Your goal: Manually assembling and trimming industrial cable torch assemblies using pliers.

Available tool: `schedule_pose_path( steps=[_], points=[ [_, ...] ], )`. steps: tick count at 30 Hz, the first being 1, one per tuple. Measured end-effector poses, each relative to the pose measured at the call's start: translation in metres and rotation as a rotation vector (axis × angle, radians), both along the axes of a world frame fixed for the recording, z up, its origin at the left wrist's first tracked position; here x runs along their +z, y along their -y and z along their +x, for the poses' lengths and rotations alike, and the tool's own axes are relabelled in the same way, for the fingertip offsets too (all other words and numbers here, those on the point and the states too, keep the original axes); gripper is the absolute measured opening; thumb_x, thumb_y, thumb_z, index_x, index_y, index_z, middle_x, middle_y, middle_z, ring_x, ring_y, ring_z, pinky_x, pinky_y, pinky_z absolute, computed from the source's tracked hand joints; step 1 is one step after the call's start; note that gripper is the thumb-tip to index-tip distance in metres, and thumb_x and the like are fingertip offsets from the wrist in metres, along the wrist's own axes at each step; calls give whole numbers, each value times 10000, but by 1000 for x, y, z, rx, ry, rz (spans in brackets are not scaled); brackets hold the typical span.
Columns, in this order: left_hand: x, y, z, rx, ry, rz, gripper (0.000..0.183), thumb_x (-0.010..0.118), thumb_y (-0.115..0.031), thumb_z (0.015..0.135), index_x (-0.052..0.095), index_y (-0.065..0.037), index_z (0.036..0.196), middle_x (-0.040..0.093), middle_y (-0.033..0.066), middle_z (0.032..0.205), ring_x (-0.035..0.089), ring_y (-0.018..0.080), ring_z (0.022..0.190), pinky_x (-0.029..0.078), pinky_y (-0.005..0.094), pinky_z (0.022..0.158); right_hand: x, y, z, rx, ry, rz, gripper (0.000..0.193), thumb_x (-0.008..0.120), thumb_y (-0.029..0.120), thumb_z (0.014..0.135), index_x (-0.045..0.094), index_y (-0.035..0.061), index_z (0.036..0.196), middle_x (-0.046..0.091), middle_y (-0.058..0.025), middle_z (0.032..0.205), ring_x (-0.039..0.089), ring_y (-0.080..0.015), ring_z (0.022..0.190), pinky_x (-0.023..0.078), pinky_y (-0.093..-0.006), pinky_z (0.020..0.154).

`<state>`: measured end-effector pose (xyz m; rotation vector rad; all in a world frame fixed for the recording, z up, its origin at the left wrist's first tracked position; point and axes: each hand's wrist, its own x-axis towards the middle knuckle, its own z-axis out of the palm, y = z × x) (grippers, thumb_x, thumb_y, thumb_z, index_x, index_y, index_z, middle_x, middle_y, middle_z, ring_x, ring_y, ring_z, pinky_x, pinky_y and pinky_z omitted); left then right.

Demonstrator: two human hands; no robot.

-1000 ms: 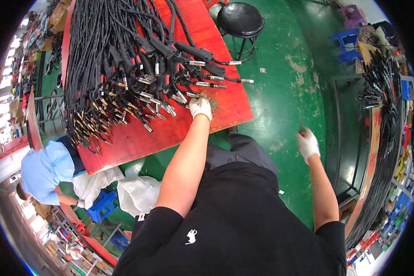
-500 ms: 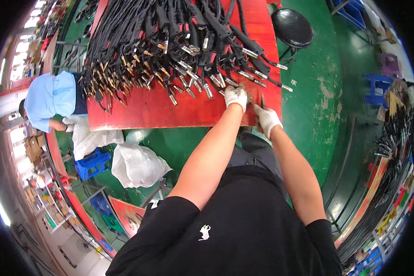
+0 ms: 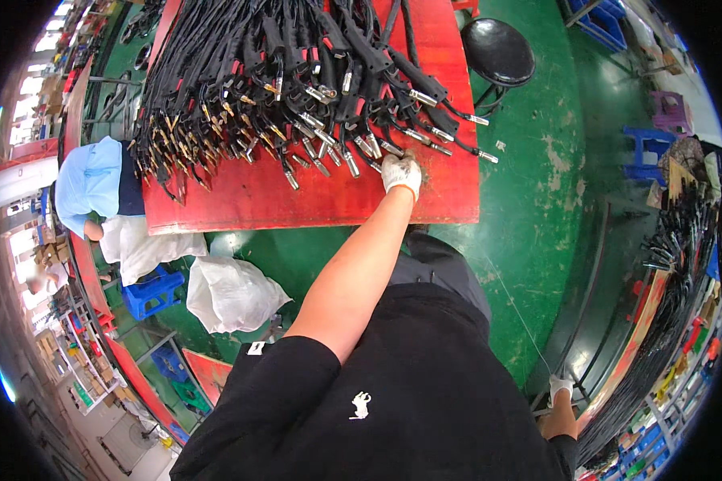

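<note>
On the red table (image 3: 449,188) lies a thick bundle of black cables with torch-like handles and metal-tipped necks (image 3: 329,96), their ends toward me. My left hand (image 3: 401,173), in a soiled white glove, is closed at the table's front part, beside a silver nozzle. What its fingers grip is hidden. My right hand (image 3: 561,388), also gloved, is stretched far out to the lower right, away from the table. A thin pale thread (image 3: 515,309) runs taut to its closed fingertips from near the table's front edge; the thread's other end cannot be made out.
A round black stool (image 3: 499,52) stands right of the table. White sacks (image 3: 233,295) and a blue stool (image 3: 151,293) are at the left front, near a person in light blue (image 3: 96,180). More black cables (image 3: 666,321) lie on a rack at the far right.
My right hand has swung from beside my left hand, out to the lower right, and the thin thread now shows. My left hand keeps its place near the nozzle. The whole view has shifted slightly.
</note>
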<state>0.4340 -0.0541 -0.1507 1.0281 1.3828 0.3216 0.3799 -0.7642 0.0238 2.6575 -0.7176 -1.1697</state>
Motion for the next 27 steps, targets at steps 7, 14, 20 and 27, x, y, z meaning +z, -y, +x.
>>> schedule_pose_path(
  steps=[7,14,20,27],
  points=[
    [-20,-5,-3,-99,-87,153,313,657,-263,911,619,44,958,667,238,787,655,387,729,501,456,695,-27,-174,75,-422,250,655,132,605,202,902,603,116,1003,497,28,711,468,-95,514,353,-276,394],
    [-4,-2,-1,-66,-18,76,288,635,-265,936,627,23,929,670,213,775,653,332,727,503,429,700,-19,-480,129,-242,-25,1249,344,661,237,936,615,24,1203,569,-17,743,510,-108,483,363,-277,427],
    [11,14,11,-159,-181,189,317,615,-280,925,632,33,877,657,227,788,642,359,745,499,429,703,-59,-603,117,-197,-113,1113,302,633,316,963,626,15,977,572,-62,700,521,-172,484,431,-343,441],
    [10,10,6,-111,-198,157,366,671,-314,883,660,50,913,685,298,919,688,428,880,532,464,776,-69,-502,114,173,-122,972,397,628,358,907,611,-35,852,576,-88,646,551,-191,519,451,-372,527]
  ],
)
